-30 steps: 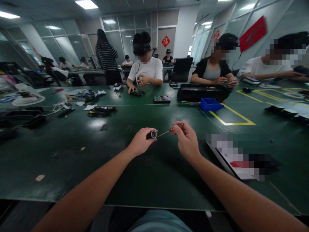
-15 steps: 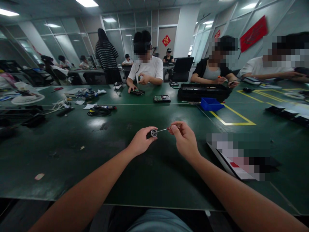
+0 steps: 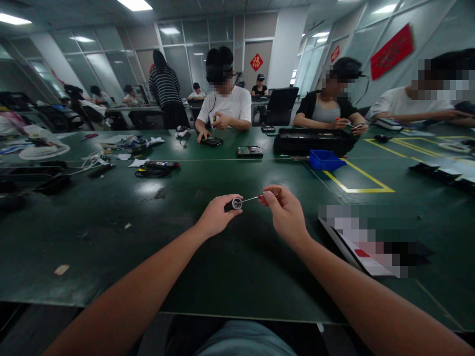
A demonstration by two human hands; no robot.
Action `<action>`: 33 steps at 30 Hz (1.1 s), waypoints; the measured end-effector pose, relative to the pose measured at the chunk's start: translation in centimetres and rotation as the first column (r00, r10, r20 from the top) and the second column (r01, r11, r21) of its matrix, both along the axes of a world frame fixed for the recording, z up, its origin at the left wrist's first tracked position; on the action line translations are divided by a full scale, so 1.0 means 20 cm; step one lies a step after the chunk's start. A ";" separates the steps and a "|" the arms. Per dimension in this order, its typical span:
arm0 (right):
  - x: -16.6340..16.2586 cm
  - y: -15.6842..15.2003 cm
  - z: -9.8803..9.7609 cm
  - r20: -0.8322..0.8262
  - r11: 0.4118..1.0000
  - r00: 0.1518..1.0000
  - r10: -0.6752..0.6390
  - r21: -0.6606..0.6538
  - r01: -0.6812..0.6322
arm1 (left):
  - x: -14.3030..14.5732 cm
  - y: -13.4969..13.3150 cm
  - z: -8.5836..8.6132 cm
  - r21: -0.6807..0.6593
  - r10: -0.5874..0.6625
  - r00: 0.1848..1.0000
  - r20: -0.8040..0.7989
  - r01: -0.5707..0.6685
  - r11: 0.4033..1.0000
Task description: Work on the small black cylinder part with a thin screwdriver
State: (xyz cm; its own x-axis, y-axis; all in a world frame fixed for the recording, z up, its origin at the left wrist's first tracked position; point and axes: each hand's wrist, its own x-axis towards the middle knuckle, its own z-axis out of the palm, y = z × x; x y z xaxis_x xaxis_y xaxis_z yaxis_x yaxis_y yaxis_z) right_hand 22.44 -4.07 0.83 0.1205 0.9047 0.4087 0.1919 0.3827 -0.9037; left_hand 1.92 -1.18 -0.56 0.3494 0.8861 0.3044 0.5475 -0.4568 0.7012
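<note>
My left hand point(image 3: 217, 216) is closed around a small black cylinder with a silver round end point(image 3: 235, 203), held above the green table point(image 3: 156, 247). My right hand point(image 3: 285, 215) pinches a thin screwdriver point(image 3: 256, 198) with a reddish handle. Its metal tip touches the silver end of the cylinder. Both hands hover over the middle of the table, close together.
A blue bin point(image 3: 324, 159) and a black tray point(image 3: 311, 141) sit beyond my hands. A blurred flat item point(image 3: 367, 242) lies at the right. Black cables point(image 3: 154, 170) and clutter lie at the left. Several people sit across the table.
Both hands and the two items have barely shifted; the screwdriver tip stays at the cylinder's end.
</note>
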 end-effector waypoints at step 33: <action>0.00 -0.04 0.05 0.295 0.996 0.954 -0.059 0.087 0.034 | -0.02 0.00 0.00 0.048 0.003 0.997 -0.083 0.001 0.999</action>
State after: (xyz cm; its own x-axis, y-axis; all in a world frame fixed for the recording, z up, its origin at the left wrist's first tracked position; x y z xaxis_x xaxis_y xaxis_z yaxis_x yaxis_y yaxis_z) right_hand 22.50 -4.81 1.76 0.0239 0.8637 0.5034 0.4661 0.4358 -0.7700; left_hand 1.50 -1.13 -0.61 0.3747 0.8715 0.3164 0.6033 -0.4883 0.6306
